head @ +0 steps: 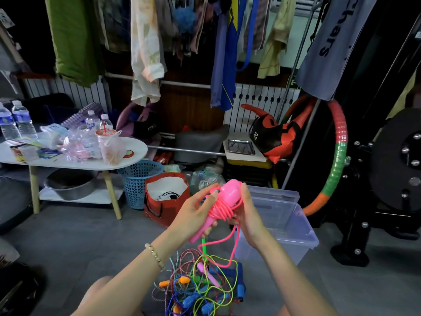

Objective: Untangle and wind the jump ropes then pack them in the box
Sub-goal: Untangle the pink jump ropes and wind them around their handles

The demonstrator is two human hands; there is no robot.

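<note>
My left hand (196,209) grips the pink jump rope handles (224,199) with pink cord wound several turns around them. My right hand (249,218) holds the bundle from the right side, fingers pinching the cord. A loose length of pink cord (230,252) hangs down to a tangled pile of jump ropes (200,286) on the floor, with blue, orange, green and pink handles. A clear plastic box (284,224) stands open on the floor just right of my hands.
A white low table (75,160) with bottles and bags stands at the left. A blue basket (136,181) and a red bag (166,199) sit on the floor ahead. A hula hoop (337,156) and black gym equipment (391,169) are at the right. Clothes hang above.
</note>
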